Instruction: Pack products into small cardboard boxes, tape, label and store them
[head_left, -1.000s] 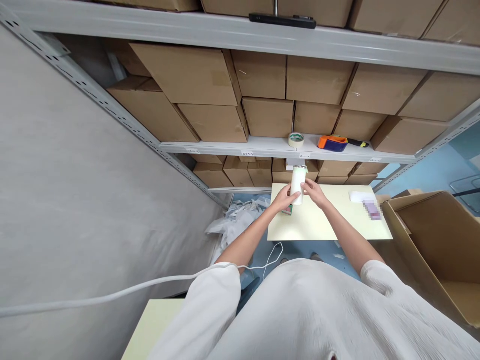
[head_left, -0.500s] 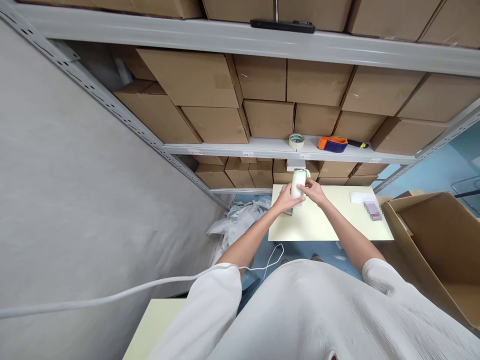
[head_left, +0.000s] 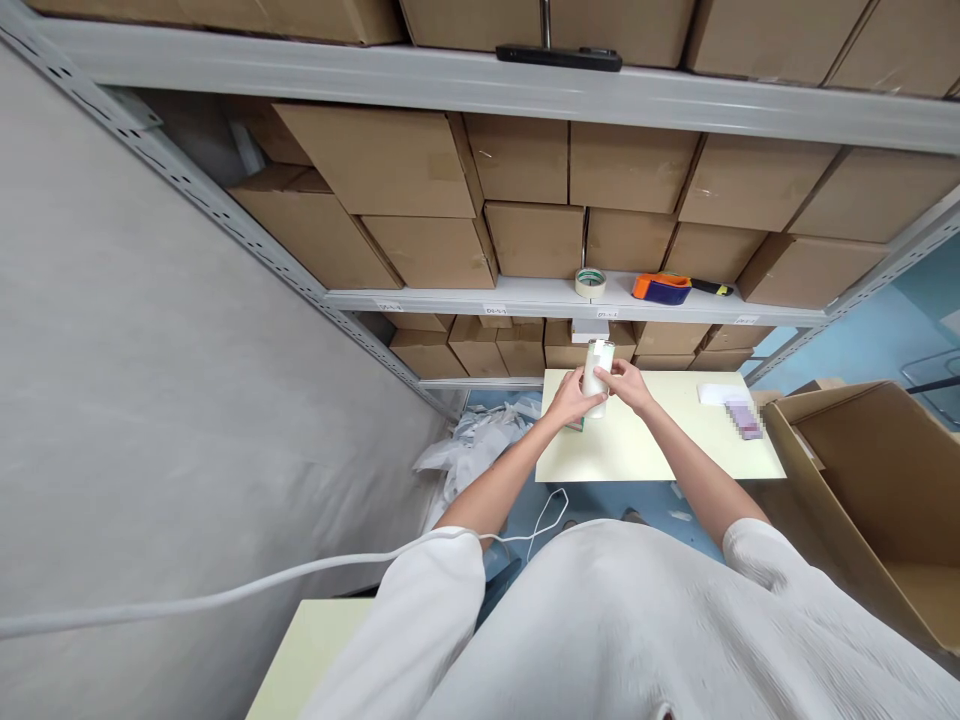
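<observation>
Upright above the pale yellow table [head_left: 637, 452], a white water bottle [head_left: 599, 362] is held between my two hands. My left hand [head_left: 571, 398] is closed around its lower left side. On the right side, the fingers of my right hand [head_left: 628, 385] press against the bottle, thumb on its front. A small green-edged item [head_left: 577, 425] shows partly below my left hand; its kind is hidden. At the table's right lie a white object [head_left: 720, 394] and a blurred purple packet [head_left: 744, 420].
Shelves of cardboard boxes [head_left: 630, 165] rise in front. A tape roll [head_left: 590, 283] and an orange and blue tape dispenser [head_left: 661, 289] sit on the shelf edge. A large open carton [head_left: 817, 480] stands right; a white cable [head_left: 300, 570] crosses my left arm.
The bottle has turned in my hands: the green strap loop seen at its upper right is now out of sight, and a pale patch shows near its top. Both hands remain on it.
</observation>
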